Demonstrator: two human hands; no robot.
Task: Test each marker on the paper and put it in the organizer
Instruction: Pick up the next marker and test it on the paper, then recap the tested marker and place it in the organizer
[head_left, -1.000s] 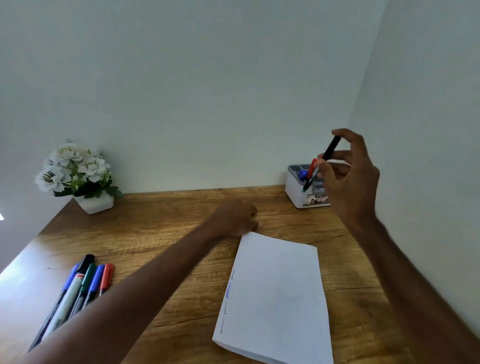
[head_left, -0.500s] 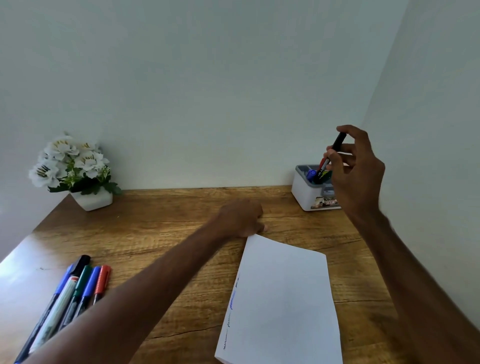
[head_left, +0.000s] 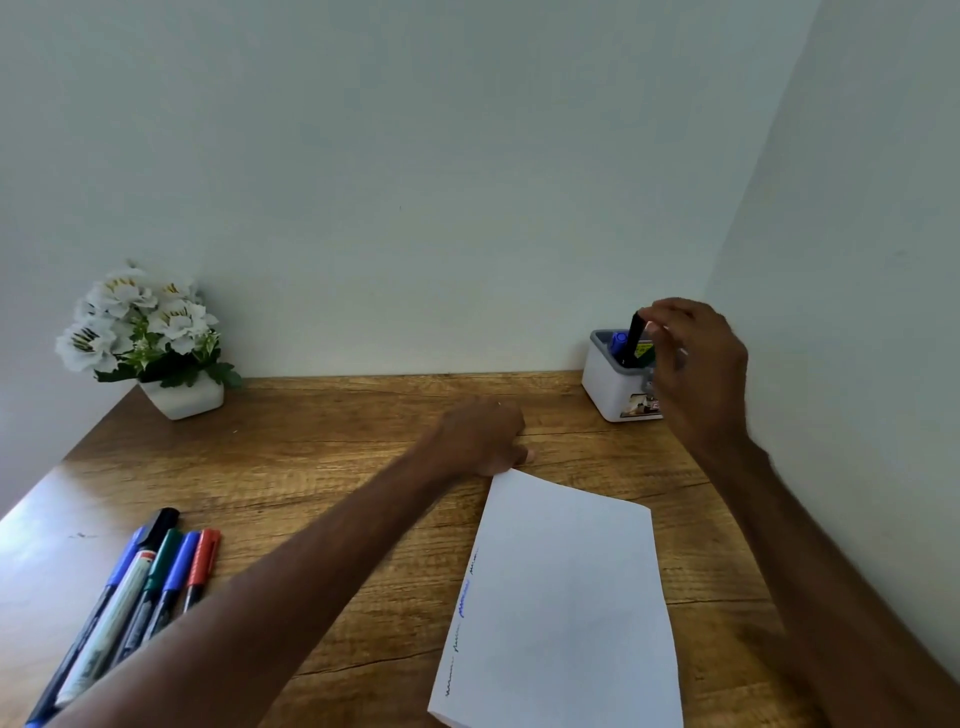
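**Black marker going into the organizer at the right of the frame**

The right hand (head_left: 696, 374) sits at the right middle of the frame, its grip closed by the fingertips on the top end of a black marker (head_left: 632, 340). The marker stands nearly upright with its lower end inside the white organizer (head_left: 608, 387), beside a blue marker (head_left: 618, 343) already standing there. The organizer rests on the wooden worktop (head_left: 322, 447) against the back wall, near the corner.

The left hand (head_left: 480, 436) lies at the centre of the frame, loosely curled with its fingers pressing down at the top corner of the white paper (head_left: 566, 603). It holds nothing. Short scribbles in several colours run along the paper's left edge.

At the lower left of the frame a row of markers (head_left: 156, 577) lies side by side on the worktop, caps in black, blue, green and red. A white pot of white flowers (head_left: 140, 332) stands at the left, against the wall.
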